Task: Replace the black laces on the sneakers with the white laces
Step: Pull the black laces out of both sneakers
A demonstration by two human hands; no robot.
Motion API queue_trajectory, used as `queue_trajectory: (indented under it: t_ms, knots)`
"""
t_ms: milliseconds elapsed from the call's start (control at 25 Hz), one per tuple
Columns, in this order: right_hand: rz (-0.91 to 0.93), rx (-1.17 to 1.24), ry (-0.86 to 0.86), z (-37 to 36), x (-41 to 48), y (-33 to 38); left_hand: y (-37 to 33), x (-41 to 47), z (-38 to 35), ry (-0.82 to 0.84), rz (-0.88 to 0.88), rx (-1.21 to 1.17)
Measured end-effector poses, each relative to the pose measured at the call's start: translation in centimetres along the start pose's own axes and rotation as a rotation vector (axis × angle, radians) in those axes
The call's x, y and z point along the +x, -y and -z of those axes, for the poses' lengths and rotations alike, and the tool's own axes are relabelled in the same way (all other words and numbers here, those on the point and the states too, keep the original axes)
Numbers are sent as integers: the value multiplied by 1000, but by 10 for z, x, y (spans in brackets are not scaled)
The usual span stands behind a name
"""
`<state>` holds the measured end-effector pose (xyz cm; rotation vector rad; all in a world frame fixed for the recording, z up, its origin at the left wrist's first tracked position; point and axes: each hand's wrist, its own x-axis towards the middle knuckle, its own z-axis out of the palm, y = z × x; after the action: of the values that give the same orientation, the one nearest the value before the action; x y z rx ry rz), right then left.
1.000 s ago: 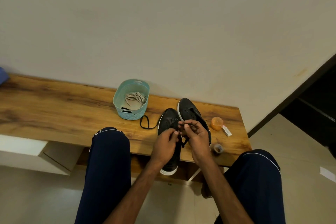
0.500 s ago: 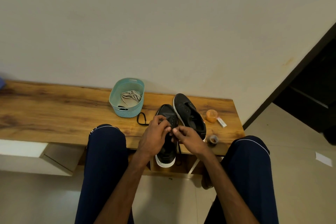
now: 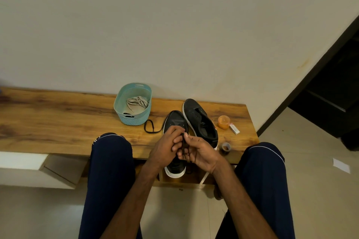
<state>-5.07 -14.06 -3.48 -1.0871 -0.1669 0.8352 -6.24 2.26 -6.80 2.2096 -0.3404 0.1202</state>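
Here, white laces [image 3: 138,101] lie inside the teal basket [image 3: 134,118].

Home entryway: wooden bench [image 3: 58,122], plain wall [image 3: 155,25], tiled floor [image 3: 310,180], dark doorway [image 3: 334,83].

Wooden bench [image 3: 58,122], warm grain, smooth low sheen. Teal plastic basket [image 3: 134,117], perforated textured wall. Flat white cloth laces [image 3: 138,101] inside. Black sneakers [image 3: 200,120], matt upper, white rubber soles. Black lace [image 3: 150,128], matt cord. Orange translucent plastic tub [image 3: 223,122].
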Motion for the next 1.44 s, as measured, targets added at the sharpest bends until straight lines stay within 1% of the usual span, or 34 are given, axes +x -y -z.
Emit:
queue_trajectory:
  t_ms: [120,280,400,480,560,680,840,920,1000,1080,1120,1200,1240,1280,1320,1400,1440]
  knots:
    - [-24,-1,-33,3,-4,3,-2,1,0,-14,-24,61]
    - [-78,-181,-61,2,-8,5,-13,-2,1,-32,-96,210]
    - [-62,-213,-31,3,-10,5,-16,-1,1,-54,-70,159]
    - [-46,-174,43,5,-11,6,-13,-2,3,-75,-30,89]
    - [-45,-139,120,7,-12,5,-9,-1,2,-78,-30,59]
    - [-36,-116,184,7,-11,3,-11,-1,0,-56,-65,84]
    - [-30,-97,180,9,-12,2,-12,1,-1,18,-89,214]
    - [-33,-124,178,8,-12,2,-14,2,-3,55,-117,308]
    - [-43,-168,181,9,-11,0,-16,3,-6,90,-126,353]
    - [-39,-180,201,11,-11,2,-17,2,-6,102,-112,326]
    - [-27,-154,214,10,-11,3,-18,0,-6,94,-112,258]
    - [34,-38,224,8,-13,6,-15,-5,-10,89,-20,52]
    - [84,25,208,6,-13,7,-18,-7,-13,121,65,32]
    - [144,81,170,5,-12,8,-21,-8,-17,181,131,77]
    - [208,129,109,5,-10,8,-23,-8,-23,231,147,153]
    - [327,175,-40,11,-3,7,-28,-8,-30,310,98,207]
    - [381,127,-116,16,-1,7,-33,-8,-31,340,60,218]
